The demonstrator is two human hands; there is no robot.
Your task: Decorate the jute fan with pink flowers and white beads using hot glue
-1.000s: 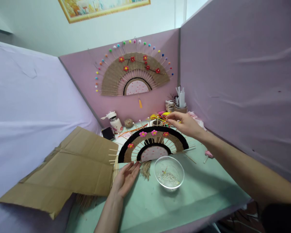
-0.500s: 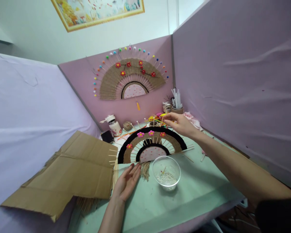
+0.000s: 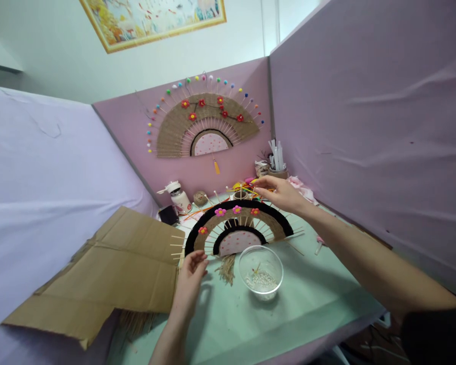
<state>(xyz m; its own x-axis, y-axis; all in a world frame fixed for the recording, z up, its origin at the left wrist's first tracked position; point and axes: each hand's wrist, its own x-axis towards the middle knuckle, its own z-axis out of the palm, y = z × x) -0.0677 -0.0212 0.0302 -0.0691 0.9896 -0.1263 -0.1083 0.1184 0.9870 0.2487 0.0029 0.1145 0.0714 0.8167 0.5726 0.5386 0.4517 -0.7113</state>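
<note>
A half-round woven fan (image 3: 216,223) with black bands, pink and red flowers and thin sticks stands tilted on the table. My right hand (image 3: 279,194) is at its upper edge, thumb and fingertips closed round the tip of a stick. Several neighbouring sticks carry small white beads. Low at the fan's left end is my left hand (image 3: 190,276), its fingers loosely bent and apart with nothing visible in them; whether it touches the fan I cannot tell. A clear plastic bowl (image 3: 261,271) of small white beads sits in front. A twine tassel (image 3: 226,269) hangs below the fan.
Folded cardboard (image 3: 110,268) covers the table's left side. Behind the fan are a white bottle (image 3: 180,199), a twine ball (image 3: 200,197) and colourful craft bits. White glue sticks (image 3: 276,154) stand in a holder at the back right. A larger fan (image 3: 209,114) hangs on the pink partition.
My left hand has turned from a flat, upward palm to bent fingers and moved slightly up and left. My right hand stays at the same stick.
</note>
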